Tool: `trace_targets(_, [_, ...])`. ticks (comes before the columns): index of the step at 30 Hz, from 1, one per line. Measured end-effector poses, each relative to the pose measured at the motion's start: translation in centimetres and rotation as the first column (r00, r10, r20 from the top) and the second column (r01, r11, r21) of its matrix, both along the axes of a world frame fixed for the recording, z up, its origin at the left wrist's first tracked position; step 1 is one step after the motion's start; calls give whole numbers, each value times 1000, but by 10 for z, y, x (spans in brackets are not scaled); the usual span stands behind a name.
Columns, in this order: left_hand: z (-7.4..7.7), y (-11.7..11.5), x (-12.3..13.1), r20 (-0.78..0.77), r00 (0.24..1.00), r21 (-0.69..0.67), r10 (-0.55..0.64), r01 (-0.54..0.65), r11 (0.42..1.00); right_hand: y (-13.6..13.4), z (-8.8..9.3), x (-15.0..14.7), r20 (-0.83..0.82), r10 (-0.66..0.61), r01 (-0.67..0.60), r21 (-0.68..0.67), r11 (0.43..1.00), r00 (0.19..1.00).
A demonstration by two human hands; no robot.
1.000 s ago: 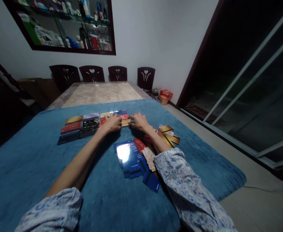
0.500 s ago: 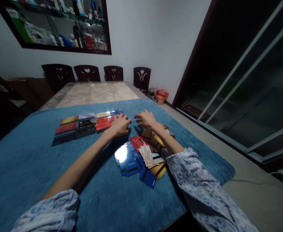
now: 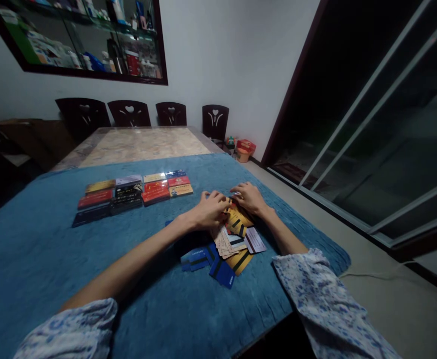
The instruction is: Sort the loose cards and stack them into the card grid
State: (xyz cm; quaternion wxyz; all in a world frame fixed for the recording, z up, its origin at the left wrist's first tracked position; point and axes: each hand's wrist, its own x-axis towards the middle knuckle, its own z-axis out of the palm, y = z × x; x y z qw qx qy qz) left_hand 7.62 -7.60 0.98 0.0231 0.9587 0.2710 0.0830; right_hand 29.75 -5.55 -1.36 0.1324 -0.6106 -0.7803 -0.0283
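The loose pile of cards (image 3: 239, 215) lies on the blue cloth (image 3: 158, 309), inboard of its right edge and short of its rounded near-right corner. Gold cards occupy the pile's far part; blue cards (image 3: 221, 271) fan out toward the near edge, and a pale card (image 3: 254, 241) projects on the right side. Your left hand (image 3: 211, 209) rests over the pile's far left portion, fingers bent and spread. Your right hand (image 3: 251, 198) is at its far right side, fingers curled inward; whether either hand grips a card cannot be told. Card stacks (image 3: 155, 192) stand in rows near the cloth's far edge, left of the pile. Beyond that edge, the bare tabletop (image 3: 143, 142) extends toward four chairs (image 3: 216, 121).
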Motion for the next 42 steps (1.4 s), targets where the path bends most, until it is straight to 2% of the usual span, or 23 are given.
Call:
trace_targets(4, [-9, -19, 11, 54, 986, 0, -158, 159, 987, 3, -8, 4, -33, 29, -27, 43, 999, 999])
trace_targets(7, [-17, -34, 15, 66, 943, -19, -325, 327, 945, 4, -10, 6, -50, 36, -33, 58, 998, 998])
trace_targets(9, [-21, -42, 16, 55, 921, -28, -385, 387, 922, 4, -10, 6, -61, 36, -32, 61, 998, 997])
trace_targets(14, [-19, -51, 11, -14, 912, -30, -410, 409, 912, 2, -11, 4, -58, 5, -3, 39, 999, 998])
trace_targets(21, [-20, -34, -5, 17, 905, 0, -424, 424, 906, -3, -8, 0, -39, 3, -2, 11, 1000, 999])
trace_targets(27, [-26, -7, -15, 13, 911, 57, -411, 410, 910, -4, -14, -5, -74, 96, -96, -1, 995, 993])
trace_targets(33, [-27, 27, -24, -22, 980, 80, -197, 198, 977, 1, -23, 0, -84, 124, -127, -30, 991, 989])
trace_targets(38, [-38, 52, -32, -31, 997, 110, -70, 73, 991, 5, -22, 2, -55, 83, -84, -28, 996, 995])
trace_targets(42, [-44, 62, -38, -21, 1000, 127, -16, 19, 992, 3, -19, 0, -50, 78, -79, -20, 997, 996])
